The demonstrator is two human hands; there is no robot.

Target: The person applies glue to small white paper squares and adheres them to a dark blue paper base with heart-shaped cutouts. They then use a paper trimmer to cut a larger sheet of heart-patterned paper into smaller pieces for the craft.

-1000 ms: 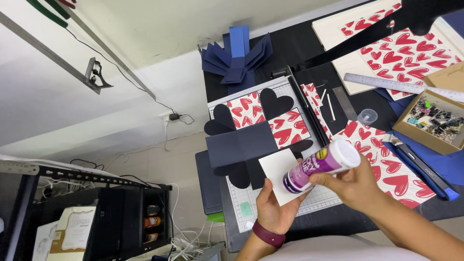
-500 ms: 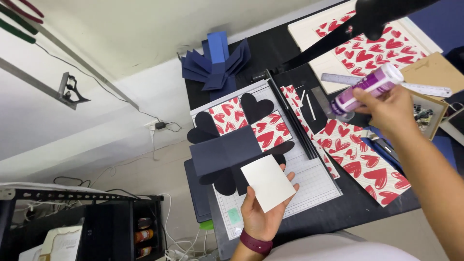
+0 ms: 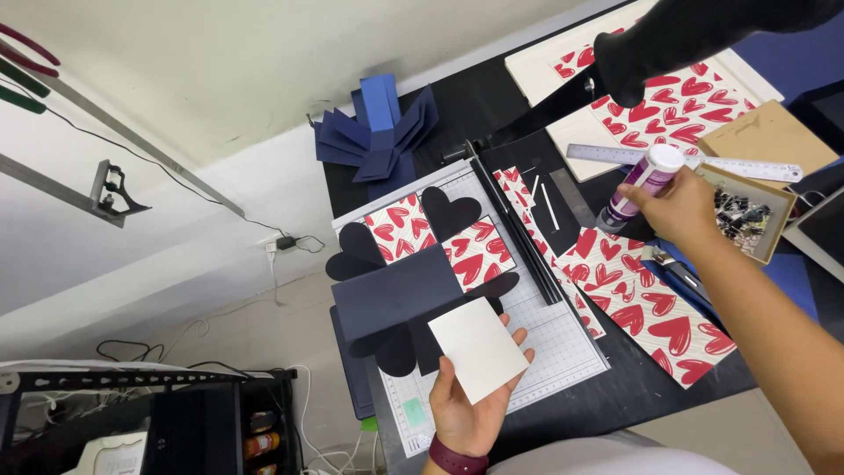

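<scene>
Our right hand (image 3: 677, 207), gripping the purple glue stick (image 3: 637, 186), had swung away right of the paper trimmer (image 3: 519, 230); our left hand (image 3: 470, 405) held the white card (image 3: 477, 348) over its grid, gluing apparently finished

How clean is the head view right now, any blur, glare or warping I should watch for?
Head view: sharp and evenly lit, no glare on the white card in the left hand; the right hand on the glue bottle is crisp; a dark blurred shape blocks the top right corner; wide-angle lens tilts and bends the wall lines at left.
</scene>
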